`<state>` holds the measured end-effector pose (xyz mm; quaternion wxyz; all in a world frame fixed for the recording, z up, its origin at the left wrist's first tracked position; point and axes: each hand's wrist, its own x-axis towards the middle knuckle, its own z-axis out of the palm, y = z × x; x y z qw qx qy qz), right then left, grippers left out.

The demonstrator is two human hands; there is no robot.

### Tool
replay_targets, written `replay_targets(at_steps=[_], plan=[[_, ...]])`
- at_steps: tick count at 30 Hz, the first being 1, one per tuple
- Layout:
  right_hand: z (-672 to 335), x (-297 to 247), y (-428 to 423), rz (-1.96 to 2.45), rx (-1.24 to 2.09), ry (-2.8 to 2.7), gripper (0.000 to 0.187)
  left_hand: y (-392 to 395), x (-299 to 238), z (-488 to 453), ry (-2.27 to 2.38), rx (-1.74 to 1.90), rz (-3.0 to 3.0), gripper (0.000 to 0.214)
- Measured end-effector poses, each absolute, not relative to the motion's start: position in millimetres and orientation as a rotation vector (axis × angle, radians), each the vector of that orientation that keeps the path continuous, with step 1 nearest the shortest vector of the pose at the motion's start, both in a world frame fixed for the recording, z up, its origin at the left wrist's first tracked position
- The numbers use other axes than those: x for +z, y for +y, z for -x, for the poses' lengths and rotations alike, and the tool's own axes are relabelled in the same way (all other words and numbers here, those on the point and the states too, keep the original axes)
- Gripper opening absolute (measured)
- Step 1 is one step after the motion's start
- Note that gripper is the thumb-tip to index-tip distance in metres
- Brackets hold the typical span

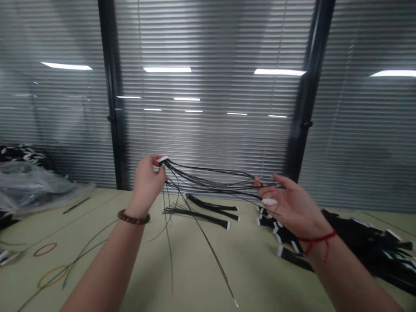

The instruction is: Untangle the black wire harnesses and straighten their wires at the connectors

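Note:
Between my two hands a wire harness [208, 181] of thin black wires is stretched above the table. My left hand [150, 180] pinches its white connector [163, 159] at the left end. Strands spread across the fingers of my right hand [289, 201], which is partly closed around them; a small white connector [269, 201] shows at its fingers. Several loose wires hang down from the left end, and one long pair [211, 247] reaches toward the front with a pale tip. Behind and below lie black wire bundles [198, 213] with white connectors.
A large pile of black harnesses [354, 242] with white connectors covers the right side. At left are a clear plastic bag [42, 184], a red rubber band [45, 249], a yellow rubber band [48, 284] and loose wires [84, 253]. A glass wall with blinds [208, 86] stands behind the table.

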<state>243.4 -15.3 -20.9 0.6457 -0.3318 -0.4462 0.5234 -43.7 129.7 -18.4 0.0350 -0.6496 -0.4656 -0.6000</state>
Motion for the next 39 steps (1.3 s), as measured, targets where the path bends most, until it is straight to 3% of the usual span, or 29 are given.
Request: replay_targets(at_steps=[2,4,15,19,24,30,39], plan=[[-243,-23,-14,0.796,1.192,-0.995,0.015,128,-18,45,-1.420,-1.807,1.942,0.023],[-242,-25,-15,0.834,1.165,-1.005,0.014,124,-16,46,-1.395,-1.765,1.890,0.023],[-234,-27,-18,1.073,0.797,-1.251,0.057,123,-17,44,-1.384,-1.632,1.864,0.018],[-238,-26,-21,1.212,0.609,-1.380,0.044,121,-19,39,-1.424,-1.577,1.921,0.011],[-259,-33,-16,1.420,0.474,-1.621,0.040,109,-14,35,-1.490,-1.567,2.123,0.027],[-252,-37,-10,1.479,0.232,-1.707,0.020,78,-10,17,-1.347,-1.600,2.501,0.031],[-175,-40,-46,1.248,0.419,-1.708,0.054,20,-18,-16,-0.951,-1.373,3.015,0.030]])
